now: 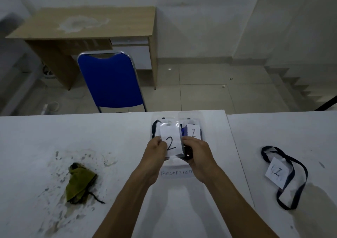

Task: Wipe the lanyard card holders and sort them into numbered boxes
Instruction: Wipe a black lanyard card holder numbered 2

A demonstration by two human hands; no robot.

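My left hand [155,151] and my right hand [197,154] hold a clear card holder [171,143] with a "2" on its paper, one hand at each side edge. My right hand also grips its bunched black lanyard [188,153]. The holder hangs just above and in front of two clear boxes at the table's far edge: the left box [156,126] and the right box [193,131], which shows a "1" card and a blue lanyard. Another holder marked "1" [277,172] lies with its black lanyard on the table at the right.
A crumpled green cloth [80,183] lies on a wet, stained patch at the left. A paper label reading "Resepsion" [176,173] lies below my hands. A seam [238,157] divides the two white tables. Behind stand a blue chair [111,81] and a wooden desk [87,24].
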